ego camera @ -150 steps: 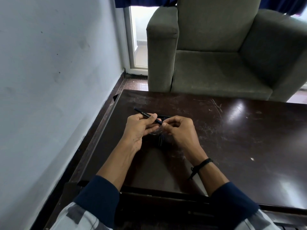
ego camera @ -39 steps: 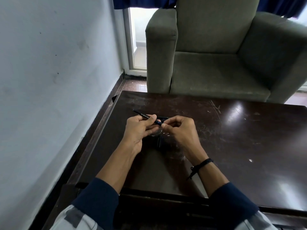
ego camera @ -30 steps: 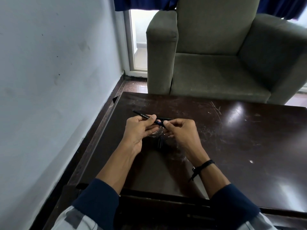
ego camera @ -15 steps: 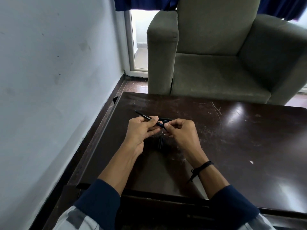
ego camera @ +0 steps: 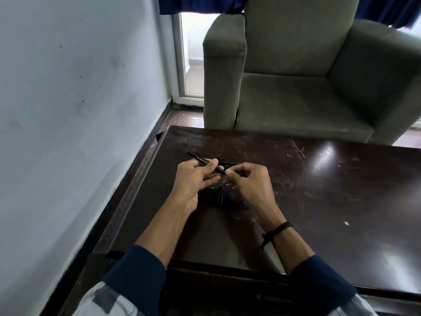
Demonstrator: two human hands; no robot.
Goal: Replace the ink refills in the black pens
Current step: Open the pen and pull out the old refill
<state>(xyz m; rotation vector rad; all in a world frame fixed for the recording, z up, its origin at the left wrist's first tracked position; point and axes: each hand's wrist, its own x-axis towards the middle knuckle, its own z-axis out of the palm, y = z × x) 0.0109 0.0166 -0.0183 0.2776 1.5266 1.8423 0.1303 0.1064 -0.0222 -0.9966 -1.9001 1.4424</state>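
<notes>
Nearest me I see a black cord bracelet (ego camera: 276, 230) on the right wrist. Above the dark table (ego camera: 319, 179), the left hand (ego camera: 193, 179) grips a black pen (ego camera: 202, 161), thumb curled over its barrel (white lettering reads "OCTANE"), while the right hand (ego camera: 248, 181) pinches its right end. Another pen (ego camera: 227, 163) lies just behind them, and a grey armchair (ego camera: 296, 99) stands beyond.
</notes>
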